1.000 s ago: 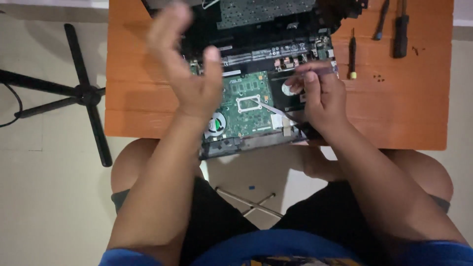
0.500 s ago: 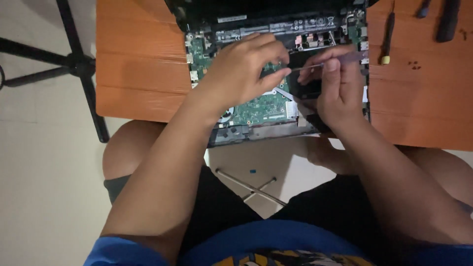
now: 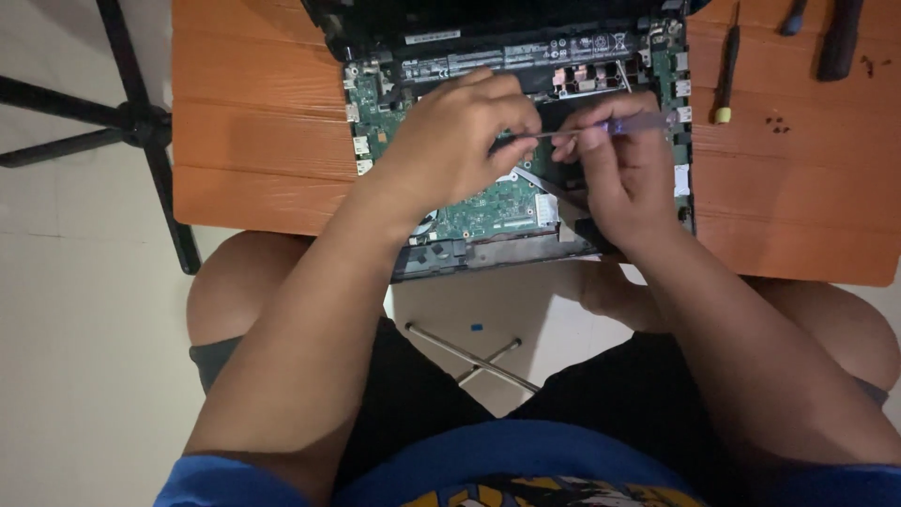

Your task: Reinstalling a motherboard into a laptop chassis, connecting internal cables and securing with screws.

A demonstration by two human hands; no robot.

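Screwdriver (image 3: pixel 610 125) pinched over open laptop (image 3: pixel 497 202)

A yellow-tipped screwdriver (image 3: pixel 726 68) and 2 dark tools (image 3: pixel 838 39) lie on the orange table (image 3: pixel 253 141).

At the centre, the opened laptop (image 3: pixel 507 141) shows a matt green circuit board with dull metal parts in a black plastic shell. The screwdriver (image 3: pixel 601 127) in the right hand (image 3: pixel 624 174) has a translucent purple plastic handle. The table (image 3: pixel 253 122) is orange wood-grain, faintly ribbed, matt.
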